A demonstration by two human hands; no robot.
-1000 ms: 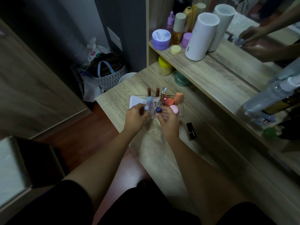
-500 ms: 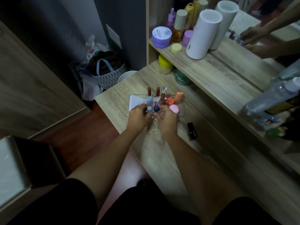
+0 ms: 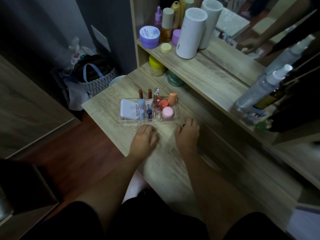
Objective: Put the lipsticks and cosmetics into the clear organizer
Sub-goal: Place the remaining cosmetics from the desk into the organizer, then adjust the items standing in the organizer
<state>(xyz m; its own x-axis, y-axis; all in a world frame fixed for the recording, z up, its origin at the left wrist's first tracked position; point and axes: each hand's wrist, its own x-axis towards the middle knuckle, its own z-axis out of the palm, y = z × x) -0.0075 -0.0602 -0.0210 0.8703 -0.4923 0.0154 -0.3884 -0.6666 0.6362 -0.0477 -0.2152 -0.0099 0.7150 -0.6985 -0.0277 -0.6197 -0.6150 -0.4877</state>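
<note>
Clear acrylic organizer with several compartments sits on the light wood-grain tabletop, just beyond my two hands. Its wide left bay holds a flat white compact lying down. The narrow slots beside it carry two pale blue-capped tubes, a dark blue-capped stick, a white squeeze tube and a tall clear-capped lip gloss standing upright, with two brown-red lipsticks at the back. The right bay holds a round pink-lidded jar, an orange-red cap and a peach cylinder leaning outward.

I see my left hand on the table just in front of the organizer, fingers curled loosely and holding nothing. My right hand rests near the organizer's right front corner, fingers bent down over a small dark object at its fingertips; the blur stops me telling whether they are closed on it.

On the shelf behind stand a white cylindrical appliance and a purple jar.
</note>
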